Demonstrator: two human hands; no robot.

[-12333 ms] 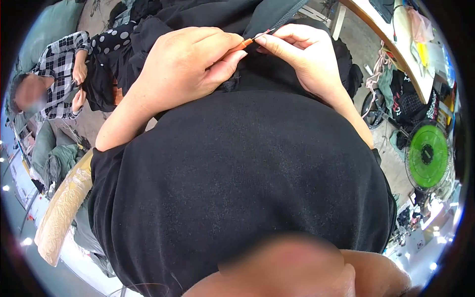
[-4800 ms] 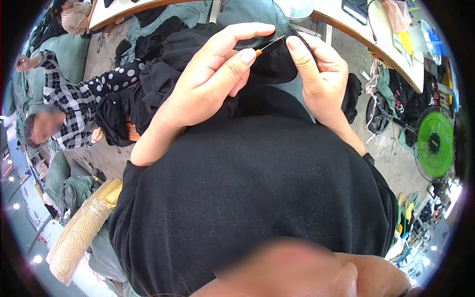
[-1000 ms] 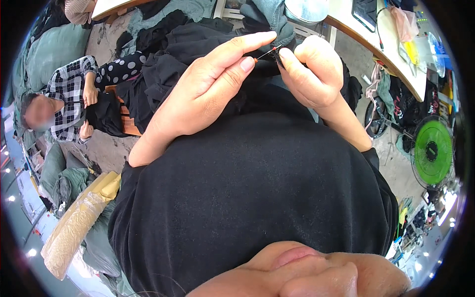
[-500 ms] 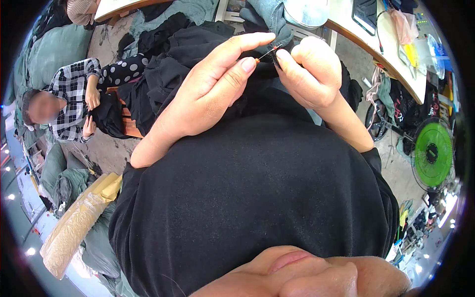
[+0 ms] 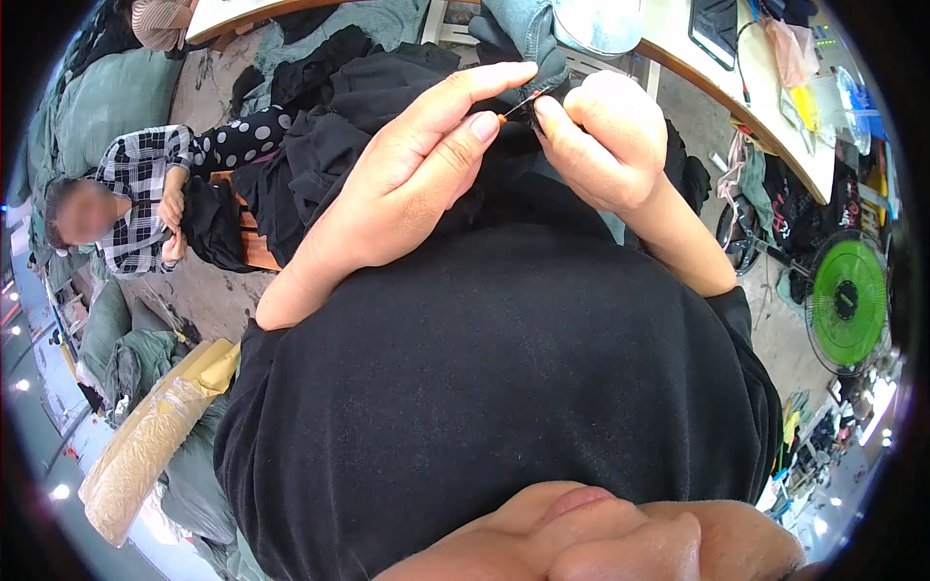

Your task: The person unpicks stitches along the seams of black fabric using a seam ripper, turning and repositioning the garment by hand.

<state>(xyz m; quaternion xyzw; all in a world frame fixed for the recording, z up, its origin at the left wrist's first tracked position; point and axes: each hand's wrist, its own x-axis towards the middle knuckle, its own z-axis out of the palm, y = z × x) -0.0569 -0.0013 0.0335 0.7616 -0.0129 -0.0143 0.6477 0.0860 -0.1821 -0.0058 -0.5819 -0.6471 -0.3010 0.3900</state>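
My left hand (image 5: 412, 169) is closed on a seam ripper, its thin metal shaft (image 5: 520, 104) and a bit of orange handle showing past the thumb. A small reddish spot marks the tip, which touches the edge of a black cloth (image 5: 534, 120). Pinched between the thumb and curled fingers of my right hand (image 5: 615, 140) is that same cloth edge. Both hands are raised in front of my chest, close together. Behind and below them black garments (image 5: 387, 97) lie heaped, and a blue-grey denim piece (image 5: 528, 29) hangs just beyond the fingertips.
A table (image 5: 668, 29) at the far right carries a phone (image 5: 715, 29) and plastic bags. A green fan (image 5: 846, 300) stands at the right. On the left sit a co-worker in a checked shirt (image 5: 145, 194), stuffed sacks (image 5: 116, 97) and a wrapped yellowish roll (image 5: 155, 436).
My right hand has shifted slightly left, toward the seam ripper's tip. My left hand is almost still. The co-worker's hands have come closer together.
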